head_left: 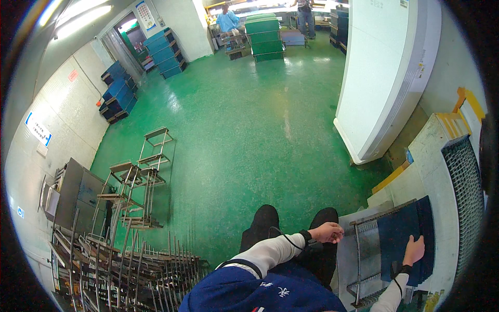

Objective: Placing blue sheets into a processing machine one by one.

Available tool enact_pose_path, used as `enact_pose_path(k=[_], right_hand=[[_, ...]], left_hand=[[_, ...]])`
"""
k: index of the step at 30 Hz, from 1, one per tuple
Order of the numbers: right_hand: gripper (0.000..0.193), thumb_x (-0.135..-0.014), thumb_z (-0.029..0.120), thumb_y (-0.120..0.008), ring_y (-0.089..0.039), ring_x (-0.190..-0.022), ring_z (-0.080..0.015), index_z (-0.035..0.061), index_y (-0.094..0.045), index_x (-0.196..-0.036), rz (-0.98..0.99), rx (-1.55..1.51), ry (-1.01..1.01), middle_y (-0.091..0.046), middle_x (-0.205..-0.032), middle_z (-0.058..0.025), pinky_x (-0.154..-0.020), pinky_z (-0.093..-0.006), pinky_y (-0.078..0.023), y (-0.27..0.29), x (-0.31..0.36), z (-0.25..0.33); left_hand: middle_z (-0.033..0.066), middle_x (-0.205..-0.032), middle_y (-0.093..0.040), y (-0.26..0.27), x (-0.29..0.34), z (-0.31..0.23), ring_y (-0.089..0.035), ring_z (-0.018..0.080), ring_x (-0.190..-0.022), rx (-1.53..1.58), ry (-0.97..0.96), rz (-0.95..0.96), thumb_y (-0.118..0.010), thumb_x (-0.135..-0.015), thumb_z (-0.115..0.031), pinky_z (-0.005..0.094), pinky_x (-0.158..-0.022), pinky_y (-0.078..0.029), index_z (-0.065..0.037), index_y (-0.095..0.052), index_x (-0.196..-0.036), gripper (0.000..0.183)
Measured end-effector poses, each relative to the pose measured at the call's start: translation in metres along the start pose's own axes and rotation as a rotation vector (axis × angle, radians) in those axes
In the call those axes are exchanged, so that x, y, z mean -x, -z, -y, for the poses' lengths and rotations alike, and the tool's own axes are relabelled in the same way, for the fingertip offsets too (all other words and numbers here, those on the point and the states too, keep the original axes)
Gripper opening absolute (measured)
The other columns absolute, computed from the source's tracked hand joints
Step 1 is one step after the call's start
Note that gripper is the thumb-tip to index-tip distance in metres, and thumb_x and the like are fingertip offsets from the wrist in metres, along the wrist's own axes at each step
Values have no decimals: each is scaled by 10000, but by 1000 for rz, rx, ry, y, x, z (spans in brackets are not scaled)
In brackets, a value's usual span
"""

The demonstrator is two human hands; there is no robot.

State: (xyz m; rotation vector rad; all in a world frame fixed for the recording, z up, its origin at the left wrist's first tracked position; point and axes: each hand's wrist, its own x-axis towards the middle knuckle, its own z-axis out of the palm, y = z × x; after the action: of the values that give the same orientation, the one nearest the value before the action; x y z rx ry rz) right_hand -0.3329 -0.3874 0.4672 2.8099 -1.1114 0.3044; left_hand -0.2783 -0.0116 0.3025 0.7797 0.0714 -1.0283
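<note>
A metal rack (358,244) with wire-coil sides lies at my right, holding several dark blue panels (396,236) side by side. My right hand (414,250) is at the right part of these panels, thumb up and fingers closed around their upper edges. My left hand (328,232) hovers over my right knee, just left of the rack and apart from it. Its fingers curl inward, and I see nothing in them. Dark bands circle both wrists, each with a thin cord.
Many bare metal frames (130,265) stand crowded at lower left, with stepped metal stands (150,156) beyond. A grey cabinet (86,190) is by the left wall. A tall white cabinet (387,78) stands right. Blue crates (165,52), green stacked racks (265,36) and two people are farther off.
</note>
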Motion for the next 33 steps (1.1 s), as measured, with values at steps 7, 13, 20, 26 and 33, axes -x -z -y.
enact_pose_path(k=[7,13,20,26,33], right_hand=[[506,-830,334,-659,-629,-1001,-347,9,-573,-1207,-45,-10,18,-645,-1103,-200,-846,-427,-499,-12,-4,-9],[506,-831,333,-658,-625,-1011,-349,9,-572,-1210,-17,-4,-8,-642,-1116,-199,-856,-427,-497,0,1,1],[505,-829,336,-659,-628,-1002,-352,10,-575,-1206,8,-16,-10,-643,-1110,-201,-841,-434,-498,7,3,6],[487,-825,333,-662,-629,-990,-360,15,-585,-1186,-45,-17,-2,-648,-1092,-201,-827,-441,-500,-3,-1,-3],[482,-827,339,-657,-632,-973,-365,21,-587,-1183,-15,-8,-9,-650,-1080,-203,-822,-442,-502,3,1,2]], left_hand=[[98,-818,-616,-3,2,-2,-624,192,-655,11,4,-10,-538,-948,-164,303,-556,-503,-23,-548,-1024,160],[95,-818,-620,-2,2,-2,-627,189,-655,8,1,-11,-538,-948,-160,299,-552,-504,-26,-549,-1020,152],[89,-834,-614,-1,2,-2,-629,190,-662,4,11,-18,-523,-960,-172,297,-547,-505,-30,-536,-1037,161],[90,-830,-616,-2,0,-2,-632,192,-670,6,10,9,-518,-964,-175,297,-563,-505,-30,-533,-1030,159],[93,-816,-628,0,0,-1,-635,191,-670,-1,13,-1,-518,-965,-179,298,-560,-507,-30,-533,-1027,162]])
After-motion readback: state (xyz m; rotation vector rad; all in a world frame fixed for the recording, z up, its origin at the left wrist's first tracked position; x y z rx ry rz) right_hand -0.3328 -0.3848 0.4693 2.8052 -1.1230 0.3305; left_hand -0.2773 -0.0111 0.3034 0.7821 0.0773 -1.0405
